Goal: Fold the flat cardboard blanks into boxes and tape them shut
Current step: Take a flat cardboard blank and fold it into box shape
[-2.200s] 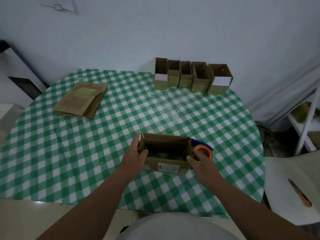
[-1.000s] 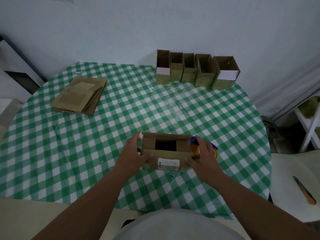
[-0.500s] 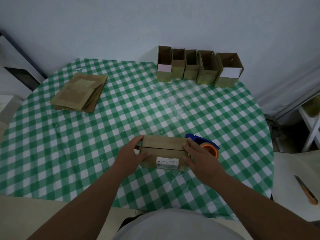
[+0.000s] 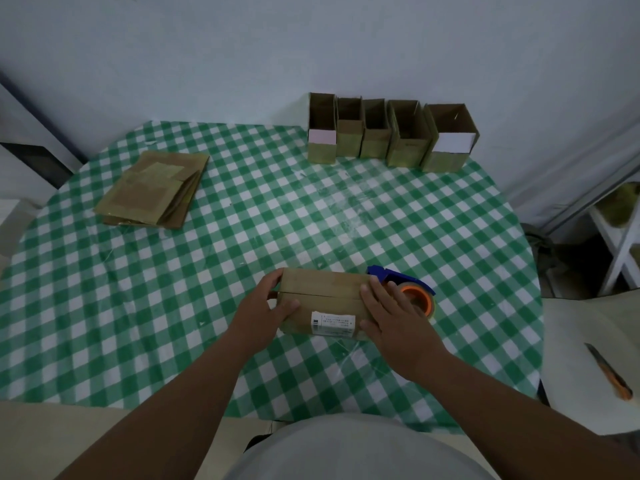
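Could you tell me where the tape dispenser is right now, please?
In the head view, the tape dispenser sits on the table just right of the box, partly behind the right hand.

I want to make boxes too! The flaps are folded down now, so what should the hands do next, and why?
Probably the right hand should reach for the tape dispenser just beside it, while the left hand keeps gripping the box. The two flaps meet along a bare seam with no tape on it, so they would likely spring open if let go.
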